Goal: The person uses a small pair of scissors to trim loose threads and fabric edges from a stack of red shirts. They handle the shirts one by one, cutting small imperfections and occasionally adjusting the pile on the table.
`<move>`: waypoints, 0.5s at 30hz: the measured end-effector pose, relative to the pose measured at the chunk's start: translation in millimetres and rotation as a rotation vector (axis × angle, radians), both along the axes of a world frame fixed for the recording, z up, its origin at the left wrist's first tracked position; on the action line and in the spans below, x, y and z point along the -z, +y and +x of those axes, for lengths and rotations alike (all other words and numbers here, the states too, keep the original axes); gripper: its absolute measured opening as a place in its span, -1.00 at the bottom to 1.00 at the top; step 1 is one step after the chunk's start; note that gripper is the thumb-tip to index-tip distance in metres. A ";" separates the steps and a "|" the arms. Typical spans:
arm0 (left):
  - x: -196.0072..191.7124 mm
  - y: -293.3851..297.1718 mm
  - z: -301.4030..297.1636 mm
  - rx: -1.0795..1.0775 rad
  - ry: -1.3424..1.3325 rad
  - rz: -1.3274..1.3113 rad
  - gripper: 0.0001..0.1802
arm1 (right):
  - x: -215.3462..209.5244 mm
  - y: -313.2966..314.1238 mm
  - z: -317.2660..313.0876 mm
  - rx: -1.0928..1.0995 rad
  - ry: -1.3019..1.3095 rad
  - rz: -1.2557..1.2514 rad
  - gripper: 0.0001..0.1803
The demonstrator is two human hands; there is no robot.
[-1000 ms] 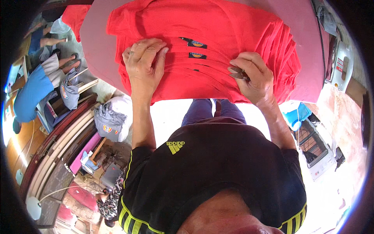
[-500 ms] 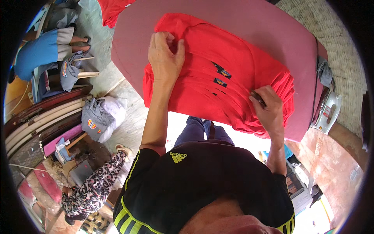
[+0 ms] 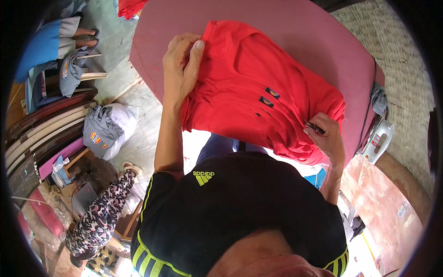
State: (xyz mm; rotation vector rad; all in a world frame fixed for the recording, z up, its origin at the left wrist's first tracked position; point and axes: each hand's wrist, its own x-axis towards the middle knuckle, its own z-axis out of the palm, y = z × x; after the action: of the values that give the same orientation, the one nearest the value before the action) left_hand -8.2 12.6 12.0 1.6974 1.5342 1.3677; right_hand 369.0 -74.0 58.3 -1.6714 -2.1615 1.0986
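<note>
A stack of red shirts (image 3: 258, 60) lies rumpled over the padded maroon board (image 3: 332, 41) in front of me, with small dark labels (image 3: 266, 100) showing near its middle. At the stack's upper left corner, my left hand (image 3: 181, 67) is closed, pinching the red cloth between thumb and fingers. Over on the right side of the stack, my right hand (image 3: 331, 138) grips a small dark metal tool (image 3: 315, 128) that looks like thread snips. Its tip points left, close to the cloth. Most of the tool is hidden in the fingers.
A white iron (image 3: 380, 141) stands off the board's right end, beside a grey cloth (image 3: 379, 100). More red cloth (image 3: 130, 8) is at the far left. Grey garments (image 3: 99, 131) lie on a white bag (image 3: 123, 122). Two people are at work on the left.
My left hand has moved left and its thumb now presses on the cloth edge. The top shirt has shifted right. My right hand, still with the tool, has moved slightly right and nearer to me.
</note>
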 end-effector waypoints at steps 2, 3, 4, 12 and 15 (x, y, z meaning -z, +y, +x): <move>0.5 7.3 0.0 0.050 0.038 0.025 -0.82 | -3.9 -0.7 -0.3 0.015 0.000 -0.001 -0.82; 2.0 8.8 1.1 0.079 0.052 0.040 -0.84 | -8.2 -0.5 -1.6 0.014 0.005 0.019 -0.82; 5.2 9.3 2.1 0.102 -0.075 0.030 -0.85 | -12.1 -3.4 -0.5 0.026 0.004 0.037 -0.82; 7.3 -17.3 -34.1 0.346 -0.588 -0.252 -0.69 | -27.3 -22.7 17.0 0.012 0.134 0.109 -0.84; 18.2 -26.0 -29.1 0.310 -0.429 -0.283 -0.52 | 15.1 -33.6 4.9 0.092 0.138 0.023 -0.83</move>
State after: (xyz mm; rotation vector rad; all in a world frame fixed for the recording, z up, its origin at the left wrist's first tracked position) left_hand -37.3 -13.4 -6.3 1.2986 1.1090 1.1892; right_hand 374.0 -107.7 43.3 -1.6170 -1.9858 1.1241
